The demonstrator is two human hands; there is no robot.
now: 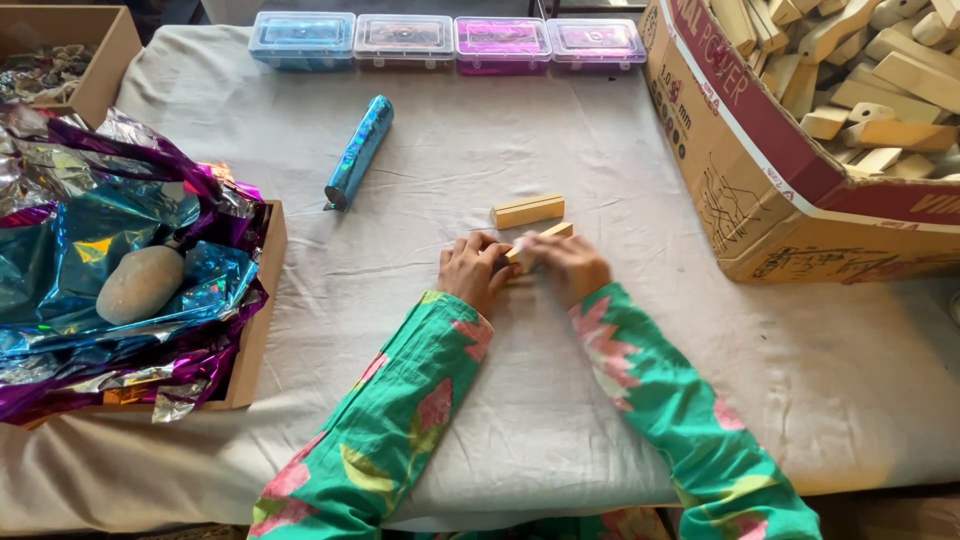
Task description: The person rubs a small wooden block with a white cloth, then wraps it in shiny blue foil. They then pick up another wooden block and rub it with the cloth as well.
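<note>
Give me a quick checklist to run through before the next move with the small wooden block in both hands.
1. Left hand on the pale rectangular wooden block: ok.
2. Right hand on the same block: ok.
3. Second pale wooden block lying apart, just beyond the hands: ok.
4. Shiny blue foil roll lying away from the hands on the grey cloth-covered table: ok.
5. Whether anything is wrapped around the held block: cannot tell.
</note>
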